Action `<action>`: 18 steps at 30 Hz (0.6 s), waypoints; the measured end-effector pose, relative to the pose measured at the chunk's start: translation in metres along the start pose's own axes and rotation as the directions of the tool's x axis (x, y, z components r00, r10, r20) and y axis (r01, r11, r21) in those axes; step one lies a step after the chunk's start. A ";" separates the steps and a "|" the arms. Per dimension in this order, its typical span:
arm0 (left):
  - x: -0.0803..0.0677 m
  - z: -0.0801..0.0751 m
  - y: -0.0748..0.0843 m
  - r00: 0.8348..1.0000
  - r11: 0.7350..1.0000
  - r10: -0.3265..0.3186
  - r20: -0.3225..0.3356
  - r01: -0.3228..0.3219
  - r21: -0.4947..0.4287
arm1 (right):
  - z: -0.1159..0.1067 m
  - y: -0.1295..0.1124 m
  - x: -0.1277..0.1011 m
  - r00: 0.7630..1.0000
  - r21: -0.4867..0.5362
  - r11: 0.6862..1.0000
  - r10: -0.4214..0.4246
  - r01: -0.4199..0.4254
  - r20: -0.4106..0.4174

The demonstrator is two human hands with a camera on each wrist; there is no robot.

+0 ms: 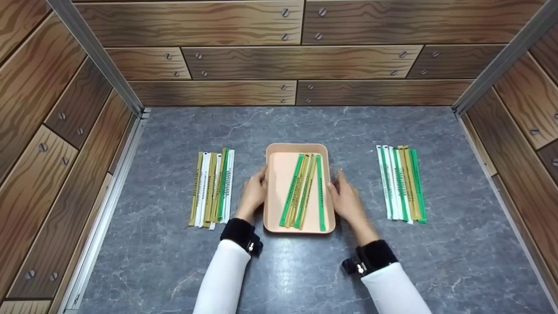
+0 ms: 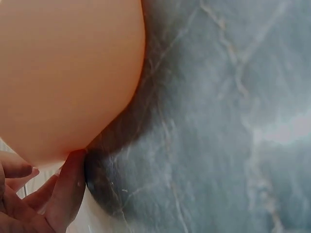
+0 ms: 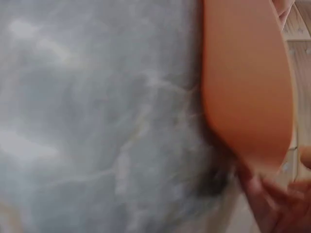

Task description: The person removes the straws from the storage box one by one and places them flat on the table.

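I am looking down at a grey marbled tabletop (image 1: 305, 270) boxed in by wood-plank walls (image 1: 261, 61). Nearest me, two white sleeves with dark cuffs are reaching forward. The left hand (image 1: 253, 194) is resting against the left side of the peach tray (image 1: 279, 183), fingers fairly straight along the rim; the left wrist view is showing fingertips (image 2: 68, 184) touching the tray's outer wall. The right hand (image 1: 346, 200) is lying likewise against the right side, fingers extended, not curled round anything (the right wrist view is too blurred to add much).

The tray is sitting at the middle of the table, holding a few green and tan paper-wrapped sticks (image 1: 305, 189) lying lengthwise, slightly fanned. I judge the tray to be light, stiff plastic with smooth, somewhat slippery walls, best taken at the two long sides under the rim; the loose sticks would probably slide if it were tipped.

To the left a row of wrapped sticks (image 1: 212, 188) is lying flat, and another row (image 1: 401, 183) is lying to the right, both well apart from the tray.
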State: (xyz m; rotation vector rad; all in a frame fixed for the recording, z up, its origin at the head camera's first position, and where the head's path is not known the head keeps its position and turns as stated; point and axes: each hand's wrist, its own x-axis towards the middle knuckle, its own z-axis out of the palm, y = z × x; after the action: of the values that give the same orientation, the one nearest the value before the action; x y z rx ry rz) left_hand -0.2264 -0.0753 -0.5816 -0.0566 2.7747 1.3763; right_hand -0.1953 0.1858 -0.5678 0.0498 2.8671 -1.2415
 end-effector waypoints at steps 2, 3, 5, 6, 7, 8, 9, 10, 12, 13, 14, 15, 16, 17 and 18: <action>0.000 0.000 0.000 1.000 1.000 0.004 -0.003 -0.004 0.003 | 0.000 -0.010 -0.002 0.996 -0.062 0.998 -0.030 0.025 -0.081; 0.000 0.000 0.000 1.000 1.000 0.003 -0.003 -0.003 0.000 | 0.000 -0.015 -0.004 0.991 -0.082 0.996 -0.054 0.044 -0.121; 0.000 0.000 -0.001 1.000 1.000 0.007 -0.003 -0.007 -0.005 | 0.002 -0.025 -0.006 0.985 -0.068 0.995 -0.086 0.077 -0.150; 0.000 0.000 -0.001 1.000 1.000 0.010 -0.006 -0.010 -0.006 | 0.004 -0.030 -0.007 0.985 -0.056 0.994 -0.100 0.093 -0.142; 0.000 0.000 -0.001 1.000 1.000 0.013 -0.008 -0.013 -0.003 | 0.007 -0.033 -0.008 0.987 -0.046 0.993 -0.110 0.105 -0.121; 0.000 0.000 -0.002 1.000 1.000 0.018 -0.012 -0.018 0.000 | 0.009 -0.037 -0.008 0.989 -0.041 0.993 -0.114 0.111 -0.089; 0.000 0.000 -0.002 1.000 1.000 0.023 -0.016 -0.023 0.002 | 0.012 -0.040 -0.009 0.993 -0.041 0.993 -0.109 0.107 -0.048; 0.001 0.000 -0.002 0.999 1.000 0.029 -0.019 -0.029 0.008 | 0.014 -0.043 -0.010 0.996 -0.046 0.995 -0.090 0.090 0.001; 0.001 0.000 -0.002 0.999 0.999 0.038 -0.026 -0.037 0.020 | 0.020 -0.046 -0.011 0.995 -0.098 0.994 -0.028 0.037 0.094; 0.001 0.000 -0.002 0.999 0.999 0.038 -0.025 -0.037 0.020 | 0.023 -0.048 -0.012 0.992 -0.128 0.992 0.009 0.008 0.128; 0.001 0.000 -0.002 0.999 0.999 0.037 -0.027 -0.037 0.018 | 0.025 -0.049 -0.012 0.987 -0.161 0.987 0.042 -0.017 0.153; 0.001 0.000 -0.002 0.999 0.999 0.035 -0.027 -0.035 0.016 | 0.027 -0.051 -0.013 0.982 -0.190 0.981 0.078 -0.044 0.172; 0.001 0.000 -0.002 0.999 0.999 0.034 -0.027 -0.033 0.014 | 0.030 -0.052 -0.013 0.977 -0.216 0.974 0.103 -0.062 0.185; 0.001 0.000 -0.001 0.999 0.999 0.030 -0.025 -0.030 0.011 | 0.032 -0.053 -0.014 0.974 -0.242 0.968 0.121 -0.073 0.191; 0.001 -0.001 -0.001 0.999 1.000 0.027 -0.023 -0.027 0.008 | 0.034 -0.054 -0.014 0.974 -0.267 0.961 0.122 -0.068 0.192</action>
State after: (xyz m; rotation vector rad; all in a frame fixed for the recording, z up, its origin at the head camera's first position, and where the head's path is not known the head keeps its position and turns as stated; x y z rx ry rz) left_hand -0.2274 -0.0763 -0.5820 -0.0357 2.8095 1.3804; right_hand -0.1830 0.1237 -0.5516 0.0517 2.7796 -0.7945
